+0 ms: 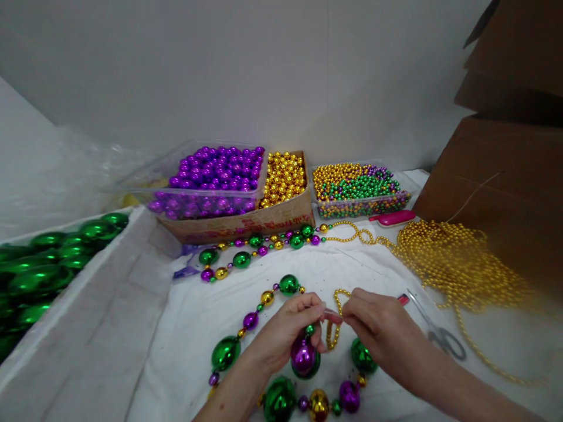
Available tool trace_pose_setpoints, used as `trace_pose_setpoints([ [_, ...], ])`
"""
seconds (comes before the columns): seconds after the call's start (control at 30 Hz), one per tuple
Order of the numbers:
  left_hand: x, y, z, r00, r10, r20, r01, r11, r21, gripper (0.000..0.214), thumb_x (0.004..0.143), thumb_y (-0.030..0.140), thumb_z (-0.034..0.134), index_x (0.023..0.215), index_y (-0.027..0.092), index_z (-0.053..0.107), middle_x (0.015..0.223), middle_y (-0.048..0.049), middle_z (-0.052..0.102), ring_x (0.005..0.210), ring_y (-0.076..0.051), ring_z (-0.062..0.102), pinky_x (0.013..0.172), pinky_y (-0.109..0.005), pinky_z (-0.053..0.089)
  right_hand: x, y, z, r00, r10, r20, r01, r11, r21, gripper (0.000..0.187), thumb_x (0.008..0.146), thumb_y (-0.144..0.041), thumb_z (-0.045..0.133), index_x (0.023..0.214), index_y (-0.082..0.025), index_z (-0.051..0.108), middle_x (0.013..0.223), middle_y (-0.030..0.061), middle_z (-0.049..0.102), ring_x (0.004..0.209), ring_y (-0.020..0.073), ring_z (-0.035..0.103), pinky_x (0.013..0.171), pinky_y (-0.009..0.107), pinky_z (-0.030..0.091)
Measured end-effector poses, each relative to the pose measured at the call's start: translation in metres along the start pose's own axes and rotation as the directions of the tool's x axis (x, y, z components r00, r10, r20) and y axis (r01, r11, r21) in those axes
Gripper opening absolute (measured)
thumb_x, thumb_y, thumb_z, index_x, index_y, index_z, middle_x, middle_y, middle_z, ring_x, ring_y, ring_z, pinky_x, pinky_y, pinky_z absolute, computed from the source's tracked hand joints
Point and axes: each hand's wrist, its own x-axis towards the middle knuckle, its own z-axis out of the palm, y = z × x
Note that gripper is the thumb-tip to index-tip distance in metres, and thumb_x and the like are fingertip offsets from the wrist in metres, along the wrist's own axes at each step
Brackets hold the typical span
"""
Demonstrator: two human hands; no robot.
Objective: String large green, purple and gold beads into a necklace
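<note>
My left hand [288, 328] is closed around a strand of big beads, with a large purple bead [302, 356] and a green one hanging under its fingers. My right hand [378, 331] pinches the strand's end right beside the left fingertips, where a short gold bead chain [336, 319] loops down. The necklace of green, purple and gold beads [246, 328] curves on the white cloth from upper middle, down the left and under both hands.
A second bead strand [255, 249] lies behind. Tubs of purple beads [211, 176], gold beads [284, 176] and mixed small beads [358, 187] stand at the back. Gold chain pile [453, 264], scissors [435, 328] and a pink tool [393, 218] lie right; green baubles [39, 269] left.
</note>
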Motion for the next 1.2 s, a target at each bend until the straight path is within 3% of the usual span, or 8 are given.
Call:
trace_pose_setpoints([
  [0.17,0.001,0.004,0.0,0.998,-0.019,0.068,0.022,0.999,-0.038,0.023,0.082,0.036,0.063,0.076,0.014,0.055,0.055,0.0004,0.056,0.044,-0.009,0.051,0.045,-0.021,0.047,-0.011,-0.005,0.018,0.999,0.023,-0.045,-0.017,0.994,0.111,0.016,0.091,-0.014,0.046,0.082,-0.018,0.059,0.075,0.0017,0.055,0.071,0.0137,0.051,0.062,0.026,0.034],
  [0.3,-0.005,0.015,-0.005,0.994,-0.02,0.108,0.01,0.995,0.095,0.024,0.083,0.037,0.06,0.079,0.014,0.055,0.064,-0.0043,0.064,0.043,-0.007,0.052,0.038,-0.016,0.036,0.0,0.002,0.009,0.987,0.15,0.053,-0.159,0.912,0.379,0.012,0.08,-0.011,0.062,0.07,-0.019,0.06,0.076,0.0002,0.057,0.079,0.014,0.054,0.069,0.026,0.038],
  [0.4,-0.012,0.024,-0.007,0.987,-0.016,0.161,-0.032,0.955,0.294,0.023,0.085,0.035,0.058,0.078,0.015,0.052,0.071,-0.0055,0.067,0.043,-0.007,0.051,0.039,-0.017,0.034,0.012,0.007,0.005,0.979,0.194,0.063,-0.194,0.794,0.577,0.008,0.085,-0.021,0.058,0.082,-0.02,0.065,0.089,0.0024,0.061,0.088,0.0149,0.055,0.078,0.029,0.041],
  [0.5,-0.018,0.033,-0.005,0.982,-0.042,0.182,-0.05,0.88,0.473,0.021,0.086,0.033,0.056,0.076,0.016,0.049,0.077,-0.0035,0.065,0.047,-0.006,0.05,0.042,-0.017,0.033,0.023,0.011,0.015,0.945,0.252,0.21,-0.313,0.504,0.805,0.019,0.086,-0.033,0.056,0.095,-0.019,0.064,0.091,0.0031,0.062,0.081,0.013,0.057,0.07,0.026,0.044],
  [0.6,-0.022,0.04,-0.002,0.985,-0.02,0.17,-0.094,0.766,0.636,0.021,0.088,0.031,0.051,0.074,0.017,0.047,0.076,0.0007,0.059,0.049,-0.006,0.045,0.046,-0.019,0.033,0.028,0.015,0.029,0.882,0.177,0.437,-0.469,0.238,0.85,0.028,0.081,-0.041,0.061,0.092,-0.015,0.063,0.08,0.0027,0.064,0.066,0.0117,0.061,0.052,0.021,0.043],
  [0.73,-0.026,0.042,-0.001,0.969,0.134,0.208,-0.246,0.433,0.867,0.022,0.09,0.027,0.048,0.071,0.017,0.05,0.076,0.0014,0.053,0.071,-0.012,0.049,0.069,-0.025,0.038,0.028,0.022,0.04,0.806,0.091,0.585,-0.592,0.13,0.795,0.034,0.072,-0.042,0.069,0.088,-0.013,0.062,0.07,0.0021,0.064,0.054,0.014,0.065,0.038,0.017,0.036],
  [0.87,-0.027,0.034,-0.001,0.962,0.168,0.217,-0.246,0.176,0.953,0.024,0.095,0.029,0.039,0.078,0.018,0.052,0.081,-0.0003,0.052,0.076,-0.014,0.048,0.07,-0.028,0.036,0.023,0.026,0.045,0.731,0.039,0.682,-0.683,0.037,0.73,0.037,0.067,-0.037,0.075,0.09,-0.011,0.064,0.078,0.0052,0.068,0.053,0.0122,0.065,0.037,0.015,0.035],
  [1.2,-0.032,0.006,-0.007,0.9,0.303,0.314,-0.329,-0.002,0.944,0.017,0.095,0.016,0.035,0.084,0.018,0.046,0.086,-0.003,0.051,0.08,-0.016,0.047,0.069,-0.029,0.039,0.017,0.022,0.052,0.695,0.067,0.716,-0.706,-0.122,0.698,0.026,0.067,-0.032,0.075,0.072,-0.012,0.057,0.062,-0.002,0.063,0.042,0.0067,0.059,0.031,0.014,0.022],
])
